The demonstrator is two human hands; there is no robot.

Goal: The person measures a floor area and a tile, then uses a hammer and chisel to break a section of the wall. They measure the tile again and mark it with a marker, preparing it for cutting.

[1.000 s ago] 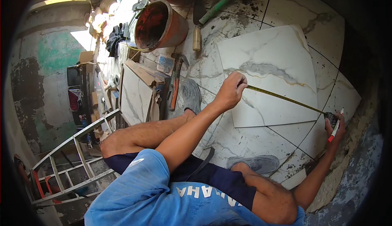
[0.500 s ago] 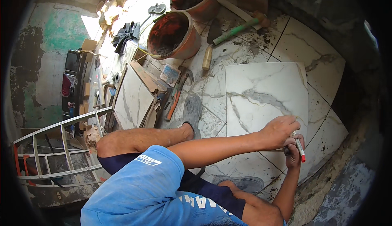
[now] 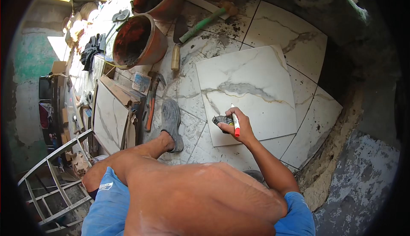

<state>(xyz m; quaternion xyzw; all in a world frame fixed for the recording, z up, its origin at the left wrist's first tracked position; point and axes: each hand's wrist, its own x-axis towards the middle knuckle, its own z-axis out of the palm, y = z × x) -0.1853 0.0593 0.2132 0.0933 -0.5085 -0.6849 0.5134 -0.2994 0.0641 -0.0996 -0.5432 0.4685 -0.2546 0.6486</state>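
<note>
My right hand point(image 3: 239, 127) is closed around a white marker point(image 3: 235, 120) with a red end. The same hand holds a dark, rounded object point(image 3: 222, 120) with a yellow mark, which looks like a tape measure. It is over the lower part of a loose white marble-patterned tile point(image 3: 252, 86), which lies askew on the laid floor tiles. A bare bent arm point(image 3: 200, 197), my left, fills the lower middle close up; its hand is out of view.
Two orange buckets point(image 3: 159, 44) with dark residue stand at upper left. Near them lie a green-handled hammer point(image 3: 203, 24), a trowel point(image 3: 176, 56) and a claw hammer point(image 3: 151, 103). Stacked tiles point(image 3: 111, 118) and a metal ladder point(image 3: 60, 180) are left; a rough wall point(image 3: 358, 176) is right.
My left hand has left the tile's right side and gone out of view, its arm now close up. My right hand has moved left over the tile with the marker. The view has shifted and turned.
</note>
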